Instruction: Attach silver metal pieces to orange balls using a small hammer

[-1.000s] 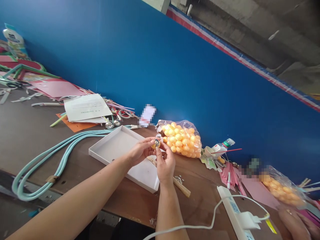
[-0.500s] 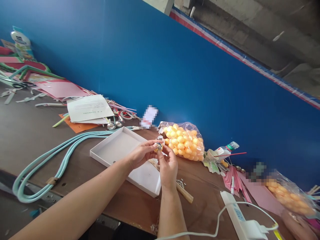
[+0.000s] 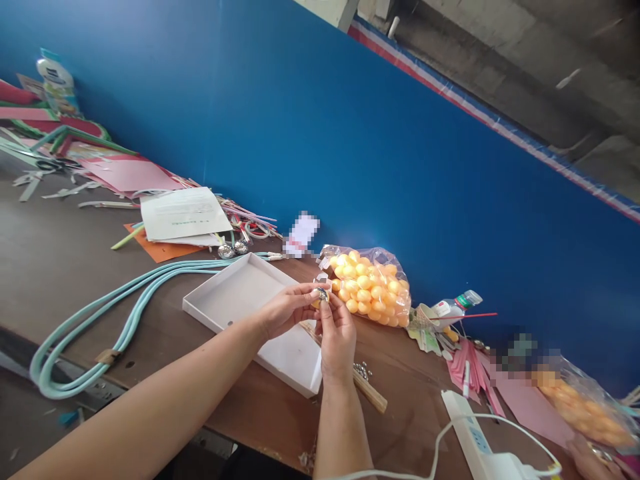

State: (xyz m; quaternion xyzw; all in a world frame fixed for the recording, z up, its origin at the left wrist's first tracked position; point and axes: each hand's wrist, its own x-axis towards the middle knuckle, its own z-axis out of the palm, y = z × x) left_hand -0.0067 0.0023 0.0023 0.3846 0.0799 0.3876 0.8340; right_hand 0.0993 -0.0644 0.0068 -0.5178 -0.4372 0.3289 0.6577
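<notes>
Both hands meet over the right part of a shallow white box lid [image 3: 215,303]. Between their fingertips is a small shiny silver round piece [image 3: 323,294], with a bit of yellow showing beneath it. My left hand [image 3: 287,310] pinches it from the left. On the other side, my right hand [image 3: 338,333] presses thumb and fingers against it. Just behind the hands lies a clear bag of orange balls [image 3: 370,287]. Several tiny silver beads [image 3: 363,371] and a wooden stick [image 3: 370,392] lie beside my right wrist. Fingers partly cover the silver piece.
Looped light-blue cords [image 3: 135,293] lie at left, near two silver balls [image 3: 227,251] and papers [image 3: 185,213]. A white power strip [image 3: 467,427] with its cable is at front right. Farther right are a plastic bottle [image 3: 450,307], pink strips [image 3: 467,367] and another person's hand [image 3: 590,460].
The view has shifted slightly, moving the table things a little to the right in the picture. Both hands still hold the silver piece, which is turned a little between the fingers.
</notes>
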